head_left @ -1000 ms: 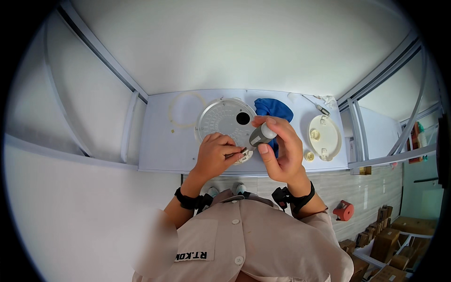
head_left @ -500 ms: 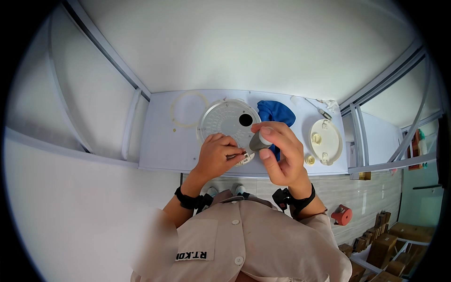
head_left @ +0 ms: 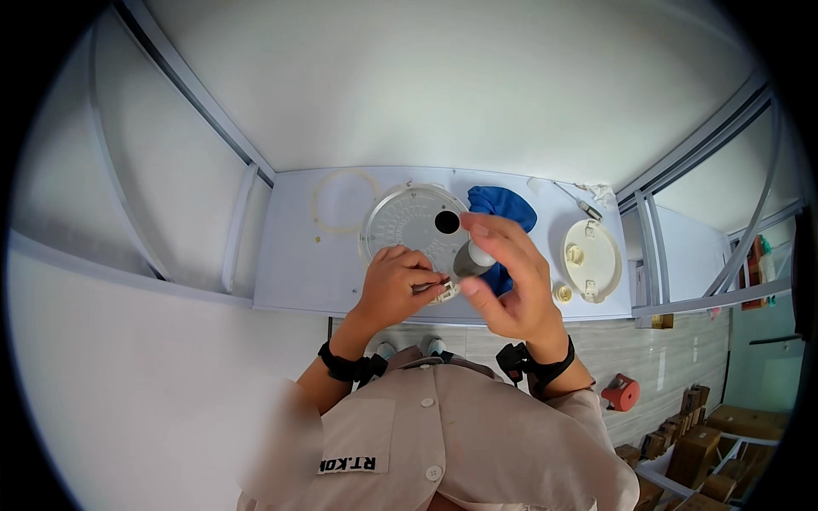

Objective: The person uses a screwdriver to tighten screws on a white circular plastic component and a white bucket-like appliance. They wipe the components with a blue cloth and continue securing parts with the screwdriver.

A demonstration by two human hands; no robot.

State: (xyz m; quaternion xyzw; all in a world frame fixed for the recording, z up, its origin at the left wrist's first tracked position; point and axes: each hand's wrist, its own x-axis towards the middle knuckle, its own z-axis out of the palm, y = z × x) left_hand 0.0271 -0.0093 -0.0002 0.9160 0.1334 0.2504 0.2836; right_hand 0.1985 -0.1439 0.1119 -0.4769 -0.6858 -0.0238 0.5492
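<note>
Grey, white-capped cylindrical tool (head_left: 468, 263) slants from loosely spread right hand (head_left: 516, 281) toward pinched left hand (head_left: 394, 281), both grips unconfirmed.

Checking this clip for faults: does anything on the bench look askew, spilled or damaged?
Nothing looks spilled or damaged. Only mildly untidy: the blue cloth, bunched just right of the silvery disc, and a crumpled white scrap at the bench's far right corner.
</note>
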